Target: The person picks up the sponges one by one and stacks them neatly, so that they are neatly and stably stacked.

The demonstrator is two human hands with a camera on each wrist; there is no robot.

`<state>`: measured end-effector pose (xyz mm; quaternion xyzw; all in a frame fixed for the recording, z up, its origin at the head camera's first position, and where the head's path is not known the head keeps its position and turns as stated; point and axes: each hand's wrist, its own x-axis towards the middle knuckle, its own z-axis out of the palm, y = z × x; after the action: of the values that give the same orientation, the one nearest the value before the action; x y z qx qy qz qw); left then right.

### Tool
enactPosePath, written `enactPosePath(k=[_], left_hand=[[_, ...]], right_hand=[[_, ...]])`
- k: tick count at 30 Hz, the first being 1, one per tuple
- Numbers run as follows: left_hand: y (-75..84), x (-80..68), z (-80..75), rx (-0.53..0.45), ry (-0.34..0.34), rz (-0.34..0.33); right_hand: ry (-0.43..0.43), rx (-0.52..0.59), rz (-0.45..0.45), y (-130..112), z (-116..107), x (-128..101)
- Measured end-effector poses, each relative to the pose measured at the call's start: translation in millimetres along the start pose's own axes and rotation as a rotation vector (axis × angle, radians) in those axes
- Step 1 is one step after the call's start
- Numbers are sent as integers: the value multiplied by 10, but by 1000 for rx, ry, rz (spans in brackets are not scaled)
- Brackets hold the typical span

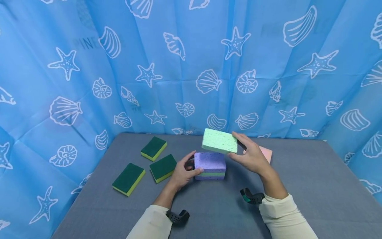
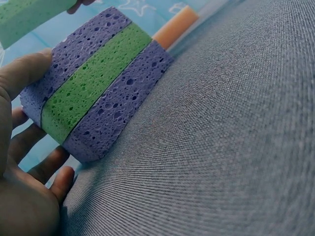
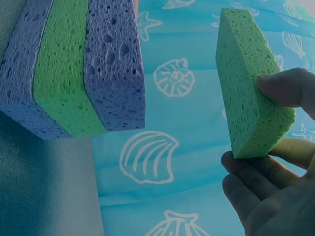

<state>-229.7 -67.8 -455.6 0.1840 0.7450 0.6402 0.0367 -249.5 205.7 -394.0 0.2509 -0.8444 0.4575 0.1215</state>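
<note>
While I look down from the head camera, I see my right hand (image 1: 250, 156) holding a light green sponge (image 1: 220, 141) in the air, just above and a little to the right of a stack of sponges (image 1: 210, 165) on the gray table (image 1: 298, 192). My fingers are curled around the right end of this sponge: the thumb presses on one face and the other fingers support the opposite face, which the right wrist view shows clearly. The green sponge is tilted and does not touch the stack; there is a visible gap between them. The stack has three layers, purple on top, green in the middle and purple at the bottom, and it stands near the middle of the table. My left hand (image 1: 183, 172) is at the left side of the stack. The thumb lies against its near left edge and the fingers reach around behind it, so the hand grips the stack from the side, rather loosely. In the left wrist view the palm is open toward the stack and the fingers sit close under its end. Behind my right hand a pink sponge (image 1: 266, 153) lies flat on the table, partly hidden. At the left, well apart from the stack, three dark green scrub sponges (image 1: 162, 167) with yellow undersides lie flat. A blue curtain (image 1: 119, 66) with white shells and starfish surrounds the table.
</note>
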Motion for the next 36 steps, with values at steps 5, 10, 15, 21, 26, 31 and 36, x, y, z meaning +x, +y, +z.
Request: enactPosePath(k=[5, 10, 15, 21, 26, 31, 36], left_hand=[[3, -11, 4, 5, 6, -5], [4, -16, -2, 5, -2, 0], [-1, -14, 0, -11, -8, 4], [-7, -8, 4, -23, -5, -1], [0, 1, 2, -22, 3, -7], [-4, 10, 4, -6, 11, -11], [-9, 14, 5, -8, 6, -14]], right_hand=[[-31, 28, 2, -13, 38, -7], [-50, -14, -4, -26, 54, -15], [-55, -62, -19, -35, 68, -20], [-69, -76, -9, -44, 93, -27], [-89, -67, -2, -39, 120, -17], [-109, -70, 13, -11, 144, -11], [-127, -69, 14, 27, 166, -5]])
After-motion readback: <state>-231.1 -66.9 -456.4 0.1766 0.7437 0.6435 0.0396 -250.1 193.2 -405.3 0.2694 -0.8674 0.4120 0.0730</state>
